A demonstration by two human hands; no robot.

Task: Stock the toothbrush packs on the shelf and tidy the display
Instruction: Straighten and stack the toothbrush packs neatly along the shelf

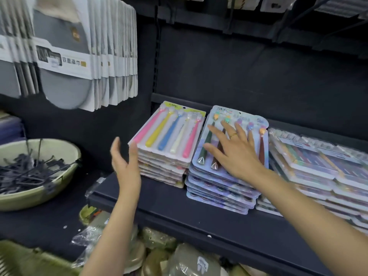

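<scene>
Three stacks of toothbrush packs lie on a dark shelf. The left stack shows pink, yellow, blue, cream and pink brushes on top. My left hand stands edge-on with straight fingers against that stack's left side. The middle stack has pale blue cards with dark-handled brushes. My right hand lies flat on its top pack, fingers spread, a gold ring on one finger. A third stack of wider packs sits at the right.
A green bowl of dark hooks sits at the left. Grey and white hanging packs hang at the upper left. Bagged goods lie below the shelf. The shelf's front strip is bare.
</scene>
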